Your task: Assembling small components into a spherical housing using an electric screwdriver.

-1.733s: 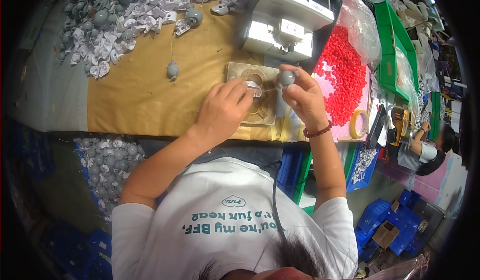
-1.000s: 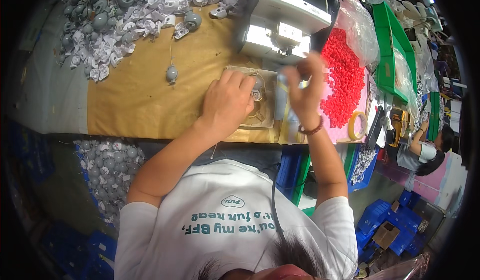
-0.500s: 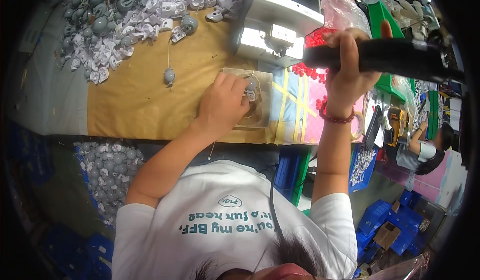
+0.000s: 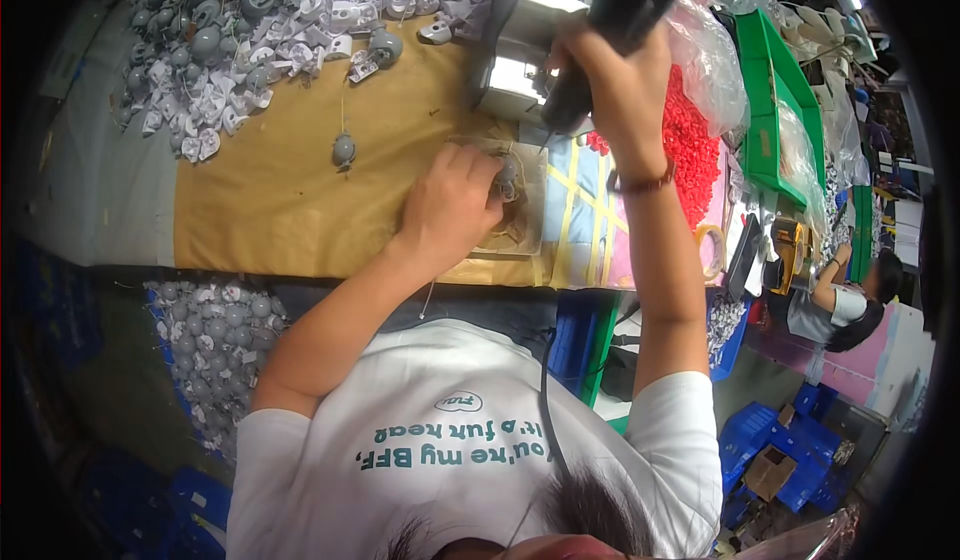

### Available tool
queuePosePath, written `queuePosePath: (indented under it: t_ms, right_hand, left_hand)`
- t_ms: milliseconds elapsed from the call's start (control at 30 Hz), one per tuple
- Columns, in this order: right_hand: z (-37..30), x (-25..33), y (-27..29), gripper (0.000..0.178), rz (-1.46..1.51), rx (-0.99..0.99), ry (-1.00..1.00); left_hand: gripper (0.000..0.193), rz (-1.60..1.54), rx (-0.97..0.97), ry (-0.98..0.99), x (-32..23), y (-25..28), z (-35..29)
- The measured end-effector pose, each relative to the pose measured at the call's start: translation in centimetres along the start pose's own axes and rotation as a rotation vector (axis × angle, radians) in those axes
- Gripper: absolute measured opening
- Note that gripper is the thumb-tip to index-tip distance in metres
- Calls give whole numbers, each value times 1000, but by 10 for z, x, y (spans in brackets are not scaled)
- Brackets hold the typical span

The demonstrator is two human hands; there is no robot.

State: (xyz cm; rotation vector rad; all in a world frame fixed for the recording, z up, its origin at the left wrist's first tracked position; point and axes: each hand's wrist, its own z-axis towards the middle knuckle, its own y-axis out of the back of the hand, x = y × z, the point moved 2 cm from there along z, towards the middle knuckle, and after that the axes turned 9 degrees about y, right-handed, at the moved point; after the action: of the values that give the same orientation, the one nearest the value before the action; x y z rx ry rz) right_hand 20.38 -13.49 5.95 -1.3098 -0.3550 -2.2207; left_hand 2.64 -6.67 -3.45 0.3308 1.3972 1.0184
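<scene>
My left hand [image 4: 450, 200] bends its fingers round a small grey ball-shaped part [image 4: 509, 178] and holds it on a clear flat plate [image 4: 522, 243] lying on the brown-covered table [image 4: 330, 220]. Its fingertips hide some of the part. My right hand [image 4: 630, 95] is wrapped round a thick black powered screwdriver [image 4: 622, 25], tilted with its lower end beside the white machine [image 4: 512, 95]. The thin tip points down toward the plate, slightly above and right of the grey part; I cannot tell whether they touch.
Grey balls and white parts [image 4: 285, 50] are heaped at the back left. One grey ball [image 4: 343, 150] on a cord lies apart. Red pieces [image 4: 690, 145], a green tray [image 4: 762, 125] and a tape roll [image 4: 711, 250] are on the right. Another person [image 4: 845, 305] sits farther right.
My right hand has swung left with the screwdriver, turning it from lying level to pointing down near the plate. My left hand stays at the grey part.
</scene>
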Motion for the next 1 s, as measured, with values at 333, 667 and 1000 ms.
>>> queuePosePath:
  t_ms: [333,667,1000]
  right_hand:
    - [-65,25,-20,77,13,104,71]
    - [-84,15,-12,68,-109,287,184]
    - [-102,1,-9,66,-155,311,180]
  left_hand:
    - [32,-41,-79,-45,2,-4,-1]
    - [33,-96,-71,-101,2,-2,2]
    - [36,-105,-39,-85,1,0,2]
